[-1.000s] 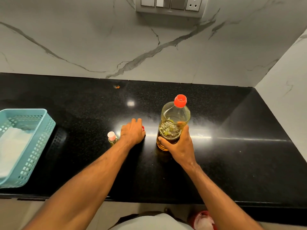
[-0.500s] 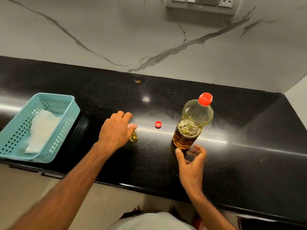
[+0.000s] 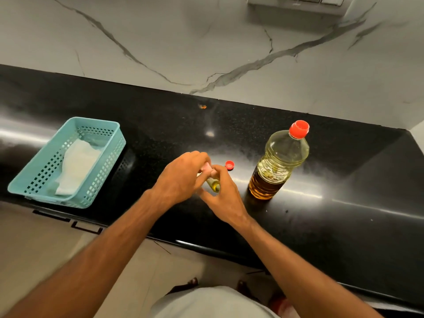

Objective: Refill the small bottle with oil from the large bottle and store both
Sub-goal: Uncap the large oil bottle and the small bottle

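The small bottle [image 3: 213, 184], clear with yellow oil and a pink top, is held tilted just above the black counter [image 3: 332, 226]. My left hand [image 3: 181, 177] grips its pink top from the left. My right hand [image 3: 223, 198] closes around its body from below and right. The large oil bottle [image 3: 278, 161] stands upright to the right with its red cap on, about a third full, and neither hand touches it. A small loose red cap [image 3: 229, 165] lies on the counter just behind my hands.
A turquoise perforated basket [image 3: 29, 180] with a white cloth inside sits at the counter's left front edge. The marble wall runs behind, with a switch panel [image 3: 296, 3] at the top right. A side wall closes the counter's right end.
My right hand let go of the large bottle and moved left onto the small bottle. My left hand lifted the small bottle off the counter. The view swung left and down.
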